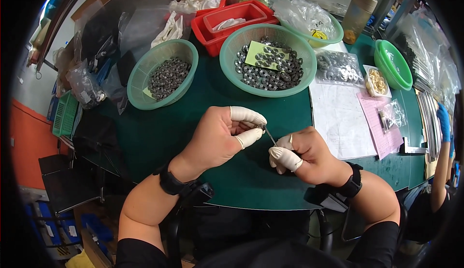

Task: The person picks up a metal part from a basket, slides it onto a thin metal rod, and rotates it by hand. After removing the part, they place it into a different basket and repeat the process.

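Note:
Between the covered thumb and forefinger of my left hand [217,135] is a small dark metal part [261,127], mostly hidden by the fingertips. My right hand [305,156] pinches a thin metal rod-like tool [270,136], whose far end reaches the metal part. White finger cots cover several fingertips on both hands. Beyond my hands stands a green plastic basket [226,75] of round metal parts with centre holes, a yellow-green slip lying among them. A second green basket [133,91], to the left, holds smaller dark metal parts.
Red trays [200,34] stand at the back. To the right lie white paper [338,123], a pink sheet [374,123], a bag of metal parts [340,67], a box of gold rings [377,82] and a caliper [415,149]. A blue-gloved co-worker [443,120] is at the far right.

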The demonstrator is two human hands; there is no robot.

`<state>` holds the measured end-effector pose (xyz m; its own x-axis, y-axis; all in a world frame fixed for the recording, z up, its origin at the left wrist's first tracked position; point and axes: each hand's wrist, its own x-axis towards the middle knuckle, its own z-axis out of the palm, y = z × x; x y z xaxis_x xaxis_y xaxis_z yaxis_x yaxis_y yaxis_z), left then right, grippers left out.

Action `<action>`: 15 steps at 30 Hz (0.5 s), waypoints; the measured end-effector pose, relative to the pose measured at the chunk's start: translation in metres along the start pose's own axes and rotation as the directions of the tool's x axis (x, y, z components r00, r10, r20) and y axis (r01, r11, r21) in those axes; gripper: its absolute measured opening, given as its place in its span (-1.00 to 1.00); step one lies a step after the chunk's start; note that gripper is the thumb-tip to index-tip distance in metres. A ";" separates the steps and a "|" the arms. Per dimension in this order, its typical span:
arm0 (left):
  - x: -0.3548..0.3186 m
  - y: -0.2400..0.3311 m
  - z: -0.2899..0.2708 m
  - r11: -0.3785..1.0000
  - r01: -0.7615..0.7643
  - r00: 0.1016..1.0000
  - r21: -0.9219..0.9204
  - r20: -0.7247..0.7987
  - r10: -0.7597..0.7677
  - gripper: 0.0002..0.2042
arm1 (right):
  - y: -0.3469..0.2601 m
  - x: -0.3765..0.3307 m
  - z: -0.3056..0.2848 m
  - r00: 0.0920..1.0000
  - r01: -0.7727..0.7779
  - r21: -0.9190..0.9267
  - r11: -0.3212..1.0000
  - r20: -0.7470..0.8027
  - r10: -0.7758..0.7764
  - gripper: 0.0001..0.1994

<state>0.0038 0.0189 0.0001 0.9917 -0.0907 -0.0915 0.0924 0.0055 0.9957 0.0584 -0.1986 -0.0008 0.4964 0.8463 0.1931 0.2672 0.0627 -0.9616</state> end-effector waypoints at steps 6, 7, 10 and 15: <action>0.000 -0.003 -0.002 1.000 0.015 1.000 -0.006 0.008 -0.015 -0.81 | 0.001 0.001 0.003 1.000 0.001 0.003 1.000 -0.009 -0.001 -0.71; 0.000 -0.003 -0.002 1.000 0.015 1.000 -0.007 0.009 -0.015 -0.81 | 0.000 0.001 0.002 1.000 0.000 0.002 1.000 -0.009 0.000 -0.71; -0.001 -0.001 -0.002 1.000 0.003 1.000 0.009 -0.005 -0.003 -0.81 | -0.003 0.001 0.002 0.999 -0.029 -0.005 1.000 -0.017 0.028 -0.71; -0.002 -0.003 0.000 1.000 -0.003 1.000 0.027 -0.008 0.003 -0.81 | 0.000 0.000 0.002 1.000 -0.024 -0.002 1.000 -0.013 0.024 -0.70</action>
<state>0.0012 0.0189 -0.0022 0.9927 -0.0826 -0.0884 0.0870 -0.0209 0.9960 0.0567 -0.1975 -0.0016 0.5132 0.8407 0.1728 0.2569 0.0417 -0.9655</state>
